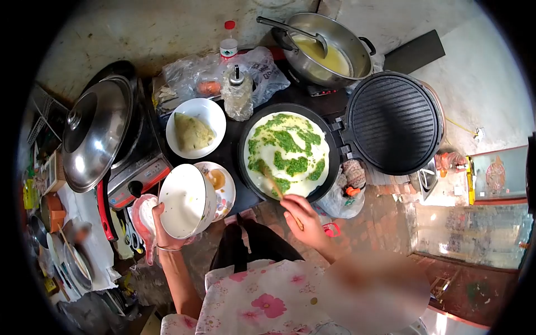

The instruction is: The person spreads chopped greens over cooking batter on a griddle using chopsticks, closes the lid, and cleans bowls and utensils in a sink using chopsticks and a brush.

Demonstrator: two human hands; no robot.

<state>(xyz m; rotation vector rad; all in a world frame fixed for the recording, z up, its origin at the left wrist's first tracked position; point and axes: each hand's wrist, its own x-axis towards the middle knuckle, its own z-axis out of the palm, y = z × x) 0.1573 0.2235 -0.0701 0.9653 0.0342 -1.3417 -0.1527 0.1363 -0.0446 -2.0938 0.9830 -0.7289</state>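
Note:
My left hand [163, 231] grips the side of a white bowl [183, 200], which is tilted and nearly empty with a few small bits inside. In my right hand [302, 219] is a wooden utensil [274, 183], its far end in the green mixture on a pale round flatbread [304, 129]. The flatbread lies in a round black electric griddle [244, 167], whose ribbed lid [392, 123] is open to the right. Behind the bowl, a patterned plate [225, 204] holds something brownish. A second white bowl [215, 114] holds a folded greenish piece.
A steel pot [355, 42] with yellowish liquid and a ladle [290, 27] stands at the back. Beside it are a glass jar [237, 95], a red-capped bottle [228, 44] and plastic bags. A lidded wok [92, 139] sits on a stove at left; scissors [133, 238] lie below.

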